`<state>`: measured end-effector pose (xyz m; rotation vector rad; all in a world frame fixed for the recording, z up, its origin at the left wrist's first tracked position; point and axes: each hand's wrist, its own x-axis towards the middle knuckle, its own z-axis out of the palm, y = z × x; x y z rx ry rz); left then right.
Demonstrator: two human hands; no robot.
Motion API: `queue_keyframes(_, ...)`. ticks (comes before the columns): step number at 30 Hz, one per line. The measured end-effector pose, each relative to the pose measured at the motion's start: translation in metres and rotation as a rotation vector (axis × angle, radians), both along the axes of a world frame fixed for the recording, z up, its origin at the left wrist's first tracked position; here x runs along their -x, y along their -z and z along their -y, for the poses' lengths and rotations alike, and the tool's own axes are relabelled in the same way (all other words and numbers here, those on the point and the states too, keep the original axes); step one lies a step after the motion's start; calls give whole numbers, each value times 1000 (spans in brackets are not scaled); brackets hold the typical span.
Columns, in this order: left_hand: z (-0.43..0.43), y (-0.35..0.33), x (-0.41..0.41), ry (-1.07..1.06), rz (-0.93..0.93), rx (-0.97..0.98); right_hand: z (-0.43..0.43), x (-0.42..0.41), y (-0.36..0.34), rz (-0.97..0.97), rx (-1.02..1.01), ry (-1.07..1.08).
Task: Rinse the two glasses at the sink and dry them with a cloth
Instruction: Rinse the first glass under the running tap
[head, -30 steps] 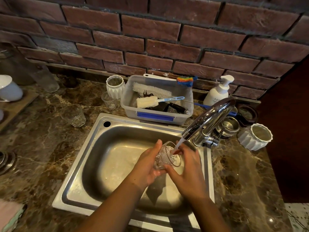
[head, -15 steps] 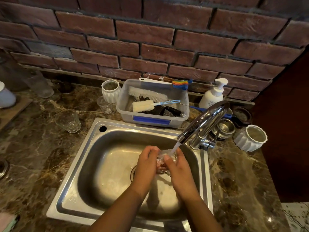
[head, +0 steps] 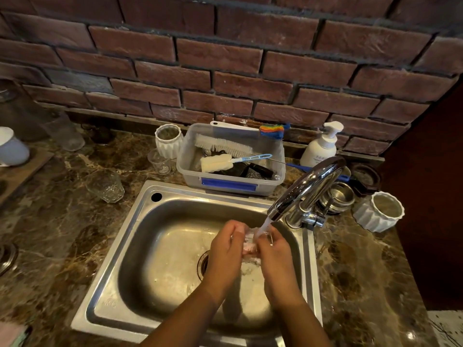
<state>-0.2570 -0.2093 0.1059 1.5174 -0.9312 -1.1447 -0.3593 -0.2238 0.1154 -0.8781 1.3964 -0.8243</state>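
Note:
Over the steel sink point(head: 140, 236), my left hand point(head: 225, 249) and my right hand point(head: 274, 256) both grip one clear patterned glass point(head: 249, 242). Water runs from the chrome tap point(head: 305, 186) onto it. My fingers cover most of the glass. A second clear patterned glass point(head: 105, 185) stands on the marble counter left of the sink, apart from both hands. A pale cloth edge point(head: 11, 334) shows at the bottom left corner.
A grey plastic tub point(head: 230, 181) with brushes sits behind the sink. Nearby stand a small clear cup point(head: 160, 161), two white ribbed pots point(head: 169, 140) point(head: 378, 211), a soap pump bottle point(head: 320, 146) and steel bowls point(head: 338, 196). The brick wall is close behind.
My hands have closed tighter round the glass and turned it under the stream. The view has shifted slightly, the glass now mostly covered by my fingers.

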Motion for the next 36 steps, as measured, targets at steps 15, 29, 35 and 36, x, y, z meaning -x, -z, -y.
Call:
queue_keyframes(15, 12, -13, -6, -95, -182, -229, -5, -1, -6, -43, 149, -153)
queue_keyframes(29, -2, -3, -14, -113, -500, -421, -14, -12, -11, -209, 280, -222)
queue_keyframes(35, -7, -5, -18, -227, -906, -565, -16, -6, -15, -309, 422, -255)
queue_keyframes(36, -7, -5, -17, -197, -944, -581, -17, -6, -15, -347, 444, -260)
